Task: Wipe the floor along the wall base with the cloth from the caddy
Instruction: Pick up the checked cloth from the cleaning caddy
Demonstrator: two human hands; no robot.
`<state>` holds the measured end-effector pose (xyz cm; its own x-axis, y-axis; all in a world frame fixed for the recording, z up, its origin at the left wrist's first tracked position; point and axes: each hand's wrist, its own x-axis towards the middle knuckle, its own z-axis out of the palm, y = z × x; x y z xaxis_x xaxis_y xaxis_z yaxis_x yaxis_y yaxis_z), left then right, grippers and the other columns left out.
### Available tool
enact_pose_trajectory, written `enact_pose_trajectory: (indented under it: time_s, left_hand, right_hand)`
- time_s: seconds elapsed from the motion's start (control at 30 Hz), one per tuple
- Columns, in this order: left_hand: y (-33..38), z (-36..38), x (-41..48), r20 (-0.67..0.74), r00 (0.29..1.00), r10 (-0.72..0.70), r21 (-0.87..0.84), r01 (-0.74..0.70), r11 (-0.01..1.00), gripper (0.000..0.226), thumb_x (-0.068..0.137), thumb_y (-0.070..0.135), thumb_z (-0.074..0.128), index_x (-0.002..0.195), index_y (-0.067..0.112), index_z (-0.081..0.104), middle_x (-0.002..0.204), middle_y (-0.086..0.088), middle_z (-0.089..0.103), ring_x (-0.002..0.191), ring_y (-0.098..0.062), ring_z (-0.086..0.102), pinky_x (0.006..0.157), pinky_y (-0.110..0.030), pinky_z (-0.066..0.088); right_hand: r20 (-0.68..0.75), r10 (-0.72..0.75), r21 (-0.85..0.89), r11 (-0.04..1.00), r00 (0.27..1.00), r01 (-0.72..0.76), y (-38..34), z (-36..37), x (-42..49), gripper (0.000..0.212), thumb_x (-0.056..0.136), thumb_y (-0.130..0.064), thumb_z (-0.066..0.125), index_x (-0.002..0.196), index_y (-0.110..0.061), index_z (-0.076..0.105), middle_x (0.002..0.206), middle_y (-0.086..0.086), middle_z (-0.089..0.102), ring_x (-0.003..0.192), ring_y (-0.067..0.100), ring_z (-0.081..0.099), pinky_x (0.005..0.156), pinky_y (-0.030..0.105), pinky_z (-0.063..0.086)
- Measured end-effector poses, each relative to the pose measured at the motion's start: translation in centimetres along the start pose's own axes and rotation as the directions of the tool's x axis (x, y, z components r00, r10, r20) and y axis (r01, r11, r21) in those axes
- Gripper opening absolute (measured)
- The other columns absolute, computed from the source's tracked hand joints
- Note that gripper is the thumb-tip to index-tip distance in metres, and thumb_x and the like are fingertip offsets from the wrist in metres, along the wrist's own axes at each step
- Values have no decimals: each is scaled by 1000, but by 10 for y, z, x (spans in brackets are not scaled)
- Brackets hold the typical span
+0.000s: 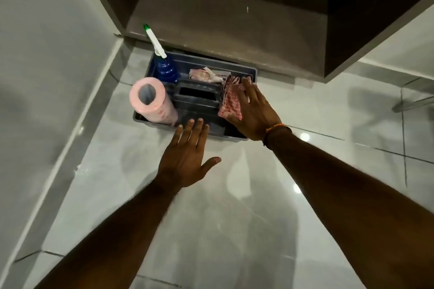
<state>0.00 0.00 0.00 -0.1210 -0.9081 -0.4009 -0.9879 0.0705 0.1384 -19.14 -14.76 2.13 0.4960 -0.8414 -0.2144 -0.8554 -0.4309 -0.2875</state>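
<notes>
— Head view: I have the caddy (252, 73) on the floor (234, 206) against the cabinet (223, 30), near the wall base (77, 124). The checked cloth (231, 98) sits in its right compartment.

— And your hands?

— Right hand (253, 112) lies on the cloth, fingers spread, nothing gripped yet; I judge it's set to gather the fabric. Left hand (185, 159) hovers at the near rim, fingers wide and empty, probably to steady the caddy.

— Anything else inside?

— Spray bottle (165, 69), pink roll (152, 103), another rag (205, 74).

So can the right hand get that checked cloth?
Probably yes. The right hand is open with its fingers already lying on the checked cloth in the caddy, and nothing covers it.
</notes>
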Motion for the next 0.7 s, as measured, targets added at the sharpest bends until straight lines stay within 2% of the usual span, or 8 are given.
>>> enact_pose_trajectory:
  time_s: [0.1,0.27,0.37,0.43,0.53,0.6,0.7]
  left_hand:
    - [-1,36,22,-8,1000,-3,4,3,1000,103,91,83,5,168,14,3,177,-11,0,164,-31,-1,134,-50,2]
    - [-5,84,35,-96,995,-2,-21,0,1000,105,94,86,14,168,11,10,177,-14,8,164,-34,6,133,-52,13]
    - [-7,95,37,-128,992,4,-34,-8,999,106,94,86,11,168,10,10,177,-14,6,164,-34,4,133,-52,12]
    - [-5,97,39,-121,993,-5,-40,1,999,108,92,88,8,168,12,5,177,-13,0,164,-34,-2,134,-52,9]
    - [-2,98,41,-96,995,-32,-42,28,999,110,89,89,6,168,13,-1,177,-13,-6,164,-34,-8,134,-52,7]
    - [-1,98,42,-78,996,-40,-40,37,999,110,88,90,5,167,13,-3,177,-13,-9,163,-34,-10,134,-52,7]
    - [0,96,43,-72,996,-45,-53,42,998,111,87,90,5,168,13,-4,177,-13,-10,163,-34,-12,134,-51,5]
  right_hand:
    - [23,-3,-30,1000,1000,4,9,31,31,102,91,-76,47,165,-19,6,174,12,4,160,40,-1,129,57,16]
    - [104,76,-121,991,992,-63,22,74,66,130,71,-94,51,165,-24,-5,174,12,-6,159,42,-9,130,58,5]
    - [112,96,-195,978,989,-73,24,93,71,130,74,-86,61,165,-24,-6,174,15,-5,159,43,-5,130,57,4]
    - [97,112,-243,966,989,-86,23,102,72,119,84,-70,66,165,-23,-8,174,16,-3,159,44,-3,130,57,5]
    - [32,99,-278,957,995,-87,24,109,72,86,105,-40,53,165,-20,-5,174,17,2,159,42,1,130,55,8]
    - [3,70,-207,976,998,-68,27,105,72,75,107,-33,50,166,-23,5,172,16,14,158,43,14,129,55,19]
    - [-46,68,49,997,997,-65,28,84,68,56,109,-33,42,161,-35,24,160,16,42,142,41,47,118,51,42]
